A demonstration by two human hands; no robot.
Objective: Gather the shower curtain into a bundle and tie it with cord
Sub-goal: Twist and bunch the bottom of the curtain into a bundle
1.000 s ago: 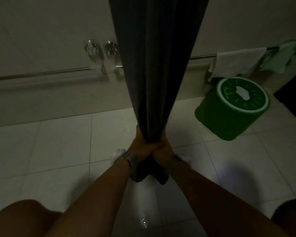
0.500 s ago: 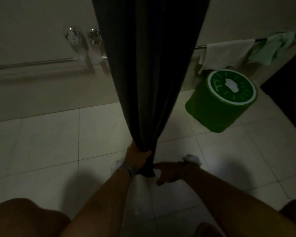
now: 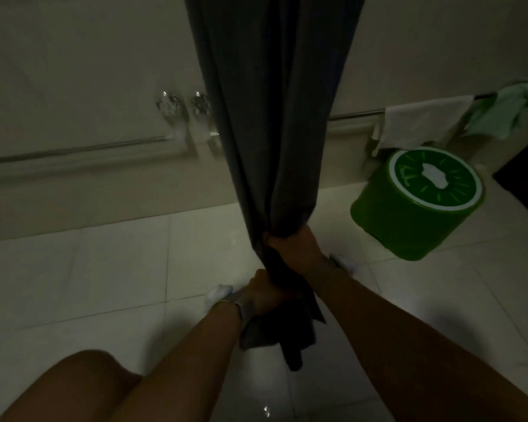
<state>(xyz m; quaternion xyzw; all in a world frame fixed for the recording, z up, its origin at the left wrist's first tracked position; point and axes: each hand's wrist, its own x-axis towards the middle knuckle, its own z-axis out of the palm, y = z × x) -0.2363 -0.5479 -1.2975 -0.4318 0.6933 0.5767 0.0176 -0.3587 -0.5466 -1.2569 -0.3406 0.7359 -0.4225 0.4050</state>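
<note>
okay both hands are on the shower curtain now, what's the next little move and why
Probably slide the left hand down to gather the loose tail of the shower curtain. The right hand already clamps the neck above, but dark folds still hang free below, and no cord is visible yet.

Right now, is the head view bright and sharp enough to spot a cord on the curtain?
Head view: dim and soft; the dark grey shower curtain loses detail where both hands grip it, left hand, right hand; no cord discernible; small glare spot on the wet floor tile.
</note>
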